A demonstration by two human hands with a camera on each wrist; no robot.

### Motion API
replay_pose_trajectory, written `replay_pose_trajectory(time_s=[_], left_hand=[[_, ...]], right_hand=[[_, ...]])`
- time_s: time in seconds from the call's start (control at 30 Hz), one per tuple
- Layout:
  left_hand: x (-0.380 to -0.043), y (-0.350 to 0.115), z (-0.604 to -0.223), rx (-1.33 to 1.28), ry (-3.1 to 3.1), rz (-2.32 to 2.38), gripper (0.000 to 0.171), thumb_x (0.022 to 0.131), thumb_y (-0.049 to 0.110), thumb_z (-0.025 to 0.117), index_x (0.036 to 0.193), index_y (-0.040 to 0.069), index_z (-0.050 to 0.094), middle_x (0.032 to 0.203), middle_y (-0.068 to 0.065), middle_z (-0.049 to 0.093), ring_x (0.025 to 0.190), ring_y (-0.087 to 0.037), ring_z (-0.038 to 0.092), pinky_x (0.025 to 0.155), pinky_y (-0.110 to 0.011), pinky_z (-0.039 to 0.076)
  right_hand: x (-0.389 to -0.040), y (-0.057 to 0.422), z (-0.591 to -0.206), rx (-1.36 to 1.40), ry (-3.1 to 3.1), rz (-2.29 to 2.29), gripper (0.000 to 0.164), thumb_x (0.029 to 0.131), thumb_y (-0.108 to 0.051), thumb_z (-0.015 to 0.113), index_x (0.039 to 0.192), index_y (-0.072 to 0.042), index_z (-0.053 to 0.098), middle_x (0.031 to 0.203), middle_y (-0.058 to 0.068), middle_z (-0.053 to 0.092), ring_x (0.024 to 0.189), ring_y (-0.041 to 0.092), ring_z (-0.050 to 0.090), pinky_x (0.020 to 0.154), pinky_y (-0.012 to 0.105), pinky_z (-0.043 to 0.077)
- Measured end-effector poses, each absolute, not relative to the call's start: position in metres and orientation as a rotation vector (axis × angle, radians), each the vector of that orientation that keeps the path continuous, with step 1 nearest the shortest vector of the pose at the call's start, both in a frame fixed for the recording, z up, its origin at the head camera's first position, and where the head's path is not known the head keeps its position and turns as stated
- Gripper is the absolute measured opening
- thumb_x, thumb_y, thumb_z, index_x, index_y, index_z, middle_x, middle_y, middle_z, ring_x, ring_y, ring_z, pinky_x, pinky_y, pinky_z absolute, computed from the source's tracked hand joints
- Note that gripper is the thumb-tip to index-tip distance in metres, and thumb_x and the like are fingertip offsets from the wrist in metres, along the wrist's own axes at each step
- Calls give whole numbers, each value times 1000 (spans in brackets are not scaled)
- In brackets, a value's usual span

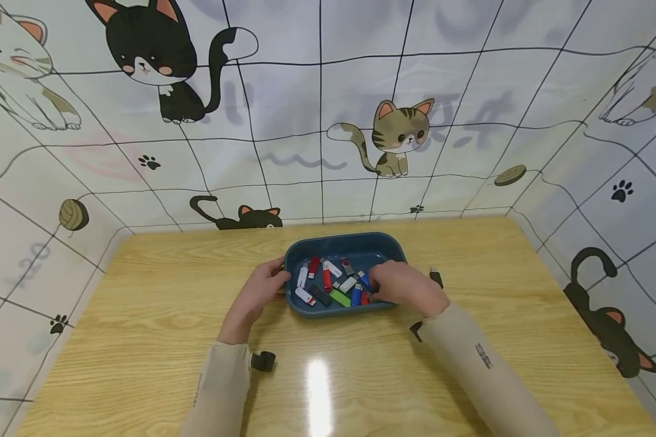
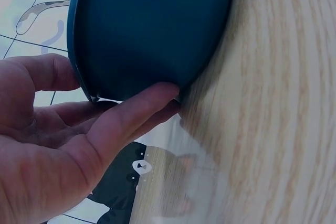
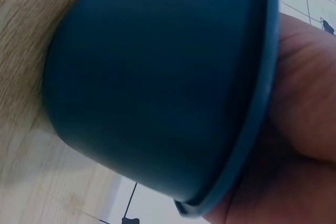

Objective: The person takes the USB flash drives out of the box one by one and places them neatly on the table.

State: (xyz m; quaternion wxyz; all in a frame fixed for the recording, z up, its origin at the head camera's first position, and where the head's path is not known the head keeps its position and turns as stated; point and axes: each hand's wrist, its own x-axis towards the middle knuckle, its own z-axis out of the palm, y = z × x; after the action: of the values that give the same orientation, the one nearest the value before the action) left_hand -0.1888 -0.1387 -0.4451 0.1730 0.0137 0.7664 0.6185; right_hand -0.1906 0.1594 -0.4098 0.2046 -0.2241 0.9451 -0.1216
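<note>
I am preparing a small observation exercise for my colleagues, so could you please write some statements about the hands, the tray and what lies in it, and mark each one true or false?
1. The right hand reaches into the dark blue, oblong, plastic-looking tray with rounded corners. True.
2. The tray stands on a round grey glass plate. False: it stands on the light, wood-patterned table.
3. The small, flat, bright green USB stick lies inside the tray. True.
4. Every stick in the tray is green. False: for example, a slim red stick lies there too.
5. Both hands are inside the tray. False: the left hand touches its left end from outside.
</note>
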Motion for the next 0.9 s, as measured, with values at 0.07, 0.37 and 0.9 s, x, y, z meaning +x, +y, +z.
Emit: replay_pose_trajectory(time_s=[0.07,0.37,0.9], left_hand=[[-189,-138,-445,37,2172,1758,54,104,7,46,158,0,39,141,-26,58,104,-33,67,87,-43,62],[-188,-139,-445,61,2166,1764,54,105,7,46,158,1,39,141,-27,58,105,-34,67,89,-47,61],[-188,-138,-447,58,2164,1772,55,104,7,47,158,0,38,141,-27,58,105,-34,68,85,-43,62]], right_hand=[[-191,158,-410,-629,2637,-317,28,93,-18,79,73,-11,60,65,-4,40,60,13,40,58,28,32],[-192,155,-414,-565,2631,-298,14,95,-11,75,83,-11,67,76,-1,59,68,17,51,62,30,43],[-190,156,-419,-567,2744,-369,7,95,-11,71,91,-10,65,76,-2,55,65,15,48,59,29,41]])
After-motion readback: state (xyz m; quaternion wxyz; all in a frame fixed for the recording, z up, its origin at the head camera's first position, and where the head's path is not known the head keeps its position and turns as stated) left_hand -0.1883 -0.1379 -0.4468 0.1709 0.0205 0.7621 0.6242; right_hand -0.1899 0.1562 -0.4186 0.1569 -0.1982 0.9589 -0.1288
